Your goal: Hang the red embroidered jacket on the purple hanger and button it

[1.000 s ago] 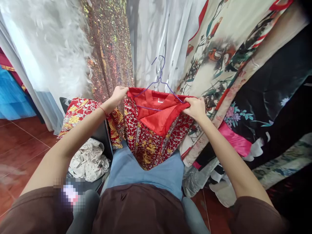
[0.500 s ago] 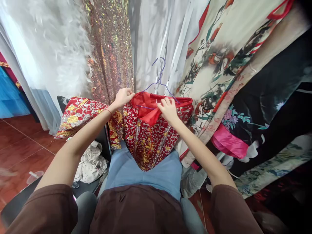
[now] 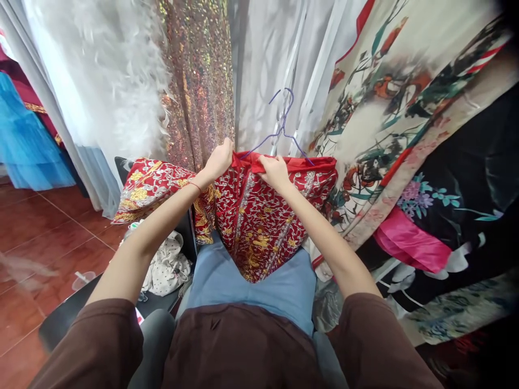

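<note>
Across my lap lies a red garment [image 3: 263, 221] embroidered in gold and silver, its top edge raised in front of me. My left hand [image 3: 221, 158] is closed on the left end of that edge. Nearer the middle, my right hand [image 3: 275, 172] pinches the red lining at the top. A purple wire hanger [image 3: 284, 127] rises out of the garment, hook upward, with its lower part hidden inside. To the left, a matching embroidered piece [image 3: 154, 186] spreads over a dark chair; whether it is a sleeve of the same garment I cannot tell.
Sequined fabric [image 3: 198, 81] and white feathers [image 3: 133, 81] hang ahead on the left. A floral cream dress [image 3: 365, 108] and black garments hang close on the right. A white spotted cloth [image 3: 168, 265] rests on the black seat [image 3: 65, 319] beside me.
The red lining flap that hung over the front is now turned up and in, leaving the embroidered front showing. My view has shifted slightly left.
</note>
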Tool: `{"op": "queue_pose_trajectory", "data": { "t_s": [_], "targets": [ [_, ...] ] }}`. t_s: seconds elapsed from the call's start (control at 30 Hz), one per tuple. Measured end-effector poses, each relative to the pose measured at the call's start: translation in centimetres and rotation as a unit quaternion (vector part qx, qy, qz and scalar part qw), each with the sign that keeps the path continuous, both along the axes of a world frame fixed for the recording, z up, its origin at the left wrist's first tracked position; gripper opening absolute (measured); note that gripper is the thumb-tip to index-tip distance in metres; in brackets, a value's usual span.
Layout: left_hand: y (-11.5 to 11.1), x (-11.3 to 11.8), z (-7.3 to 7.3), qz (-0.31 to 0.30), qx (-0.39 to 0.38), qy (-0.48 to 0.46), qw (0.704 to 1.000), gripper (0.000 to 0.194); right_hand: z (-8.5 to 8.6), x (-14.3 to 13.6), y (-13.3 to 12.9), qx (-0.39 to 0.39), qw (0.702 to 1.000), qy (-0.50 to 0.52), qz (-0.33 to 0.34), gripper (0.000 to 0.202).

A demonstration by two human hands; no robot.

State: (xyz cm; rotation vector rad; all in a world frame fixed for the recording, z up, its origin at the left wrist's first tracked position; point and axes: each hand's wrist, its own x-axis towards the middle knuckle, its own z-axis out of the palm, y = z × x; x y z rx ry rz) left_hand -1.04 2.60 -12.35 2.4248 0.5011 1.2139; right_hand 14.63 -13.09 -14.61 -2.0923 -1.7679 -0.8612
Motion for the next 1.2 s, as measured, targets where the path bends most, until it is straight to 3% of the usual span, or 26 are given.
{"op": "queue_pose_trajectory", "data": {
  "t_s": [0.2, 0.33, 0.43, 0.5, 0.6, 0.67, 0.77, 0.87, 1.03, 1.13, 1.2],
  "targets": [
    [-0.6, 0.6, -0.4, -0.003, -0.021, -0.061, 0.998, 0.045, 0.7, -2.3, -0.2, -0.009, 0.995, -0.055, 0.076, 0.045],
    [-1.2, 0.8, -0.9, 0.012, -0.031, -0.088, 0.996, 0.049, 2.4, -4.2, 0.4, -0.083, 0.979, -0.116, 0.144, 0.042],
    [-1.7, 0.2, -1.5, -0.017, -0.030, -0.092, 0.995, 0.050, 4.2, -5.5, 0.5, -0.117, 0.970, -0.104, 0.184, 0.028],
    [-1.9, -0.2, -1.9, -0.045, -0.025, -0.097, 0.994, 0.052, 5.8, -5.9, 0.5, -0.123, 0.972, -0.039, 0.195, 0.017],
    [-2.2, -0.7, -2.4, -0.067, -0.023, -0.110, 0.991, 0.056, 8.8, -4.9, 1.5, -0.109, 0.961, 0.146, 0.206, 0.014],
    [-2.5, -0.7, -2.7, -0.071, -0.023, -0.117, 0.990, 0.054, 10.8, -3.5, 2.9, -0.054, 0.933, 0.293, 0.202, 0.019],
    [-3.0, -0.8, -2.8, -0.080, -0.017, -0.124, 0.989, 0.051, 12.7, -1.8, 5.1, 0.043, 0.868, 0.464, 0.169, 0.024],
    [-3.2, -0.9, -2.7, -0.085, -0.011, -0.122, 0.989, 0.047, 12.4, -2.0, 5.6, 0.036, 0.845, 0.520, 0.119, 0.026],
    [-3.4, -0.7, -2.7, -0.084, -0.011, -0.124, 0.989, 0.045, 10.0, -3.3, 4.6, -0.002, 0.897, 0.438, 0.060, 0.022],
    [-3.6, -0.4, -2.8, -0.079, -0.019, -0.129, 0.988, 0.045, 9.4, -2.5, 6.0, 0.049, 0.917, 0.388, 0.073, 0.024],
    [-3.7, -0.4, -2.9, -0.071, -0.018, -0.130, 0.989, 0.044, 9.6, -1.9, 7.1, 0.100, 0.904, 0.398, 0.115, 0.033]
  ]
}}
